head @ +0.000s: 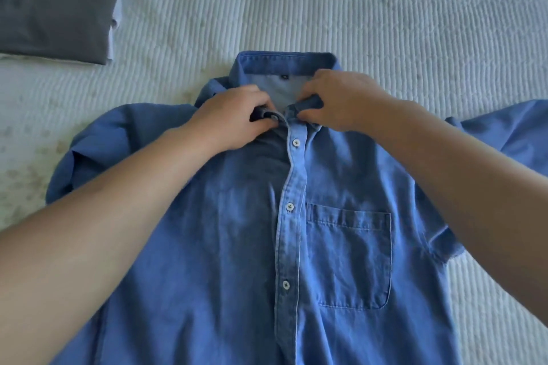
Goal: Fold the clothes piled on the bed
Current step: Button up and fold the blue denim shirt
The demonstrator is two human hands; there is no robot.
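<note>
A blue denim button-front shirt with a chest pocket is laid face up on the ribbed white bedspread, its collar directed toward the far edge of the bed. The collar front is pinched on one side by the left hand and on the other by the right hand, fingers curled round the fabric at the top of the placket. Three white buttons are seen fastened below. A folded dark grey garment is positioned at the far left corner, well apart from the shirt.
</note>
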